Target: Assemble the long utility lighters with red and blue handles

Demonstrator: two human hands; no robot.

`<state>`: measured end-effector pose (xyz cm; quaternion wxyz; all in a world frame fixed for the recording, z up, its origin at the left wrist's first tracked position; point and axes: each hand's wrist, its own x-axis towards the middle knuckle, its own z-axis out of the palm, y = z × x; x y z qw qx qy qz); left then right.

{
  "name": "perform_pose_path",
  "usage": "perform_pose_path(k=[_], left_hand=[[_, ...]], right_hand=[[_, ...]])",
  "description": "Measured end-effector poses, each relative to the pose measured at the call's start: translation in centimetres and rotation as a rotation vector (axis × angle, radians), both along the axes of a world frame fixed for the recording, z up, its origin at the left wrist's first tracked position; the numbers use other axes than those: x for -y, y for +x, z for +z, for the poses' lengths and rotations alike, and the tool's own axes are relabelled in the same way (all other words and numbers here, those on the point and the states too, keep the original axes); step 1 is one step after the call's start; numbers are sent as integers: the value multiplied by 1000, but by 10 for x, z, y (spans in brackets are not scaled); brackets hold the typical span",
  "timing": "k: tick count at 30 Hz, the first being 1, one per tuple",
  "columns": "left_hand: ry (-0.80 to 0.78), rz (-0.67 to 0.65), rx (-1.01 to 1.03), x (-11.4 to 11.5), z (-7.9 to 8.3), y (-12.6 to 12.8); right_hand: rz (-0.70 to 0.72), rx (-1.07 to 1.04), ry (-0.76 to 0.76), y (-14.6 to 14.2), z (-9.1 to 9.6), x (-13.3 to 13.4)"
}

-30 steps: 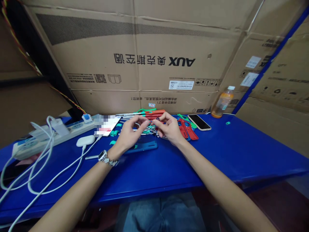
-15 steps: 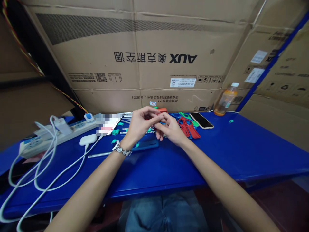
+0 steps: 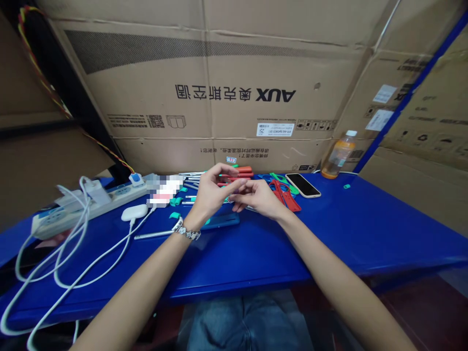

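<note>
Your left hand (image 3: 214, 191) and right hand (image 3: 259, 199) bring their bent fingertips close together; whether they grasp something small, you cannot tell. Just nearer you on the surface (image 3: 237, 263) lies a blue handle (image 3: 224, 221), its long axis nearly sideways. A metal rod (image 3: 154, 235), roughly in line, points left past your wrist. Beyond, more red handles (image 3: 244, 170) show than half a second ago.

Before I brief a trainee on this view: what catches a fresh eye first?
Behind the blue table stands cardboard with big AUX lettering. The left hand and right hand are close together over the table's middle, near red handles. An orange bottle stands at the back right.
</note>
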<state>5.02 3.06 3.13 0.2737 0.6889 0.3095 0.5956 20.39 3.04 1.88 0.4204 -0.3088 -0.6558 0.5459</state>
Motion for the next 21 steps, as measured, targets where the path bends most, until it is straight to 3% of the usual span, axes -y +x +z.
perform_pose_path(k=[4,7,12,14,21], left_hand=[[-7,32,-51,1,-1,3],[-68,-23,-55,3,2,-1],[-100,-180,-173,3,8,-17],[-92,-190,-211,3,8,-18],[-32,52,-66,2,0,1]], right_hand=[[-126,-31,80,-7,-10,-2],[-170,-17,114,-6,-11,-1],[14,30,132,4,2,3],[21,33,135,5,4,4],[-175,-43,155,-9,-13,-1]])
